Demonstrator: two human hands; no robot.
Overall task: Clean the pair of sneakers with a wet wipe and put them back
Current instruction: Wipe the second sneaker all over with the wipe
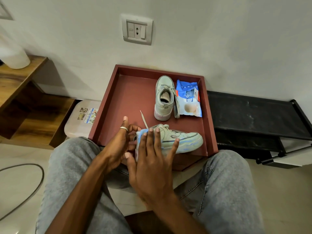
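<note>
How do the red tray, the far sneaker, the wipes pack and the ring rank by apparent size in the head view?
1. the red tray
2. the far sneaker and the wipes pack: they look about alike, so I won't rank one over the other
3. the ring, smallest by far

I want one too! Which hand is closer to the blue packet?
Right. The right hand lies on the near sneaker, below the packet; the left hand sits farther left.
</note>
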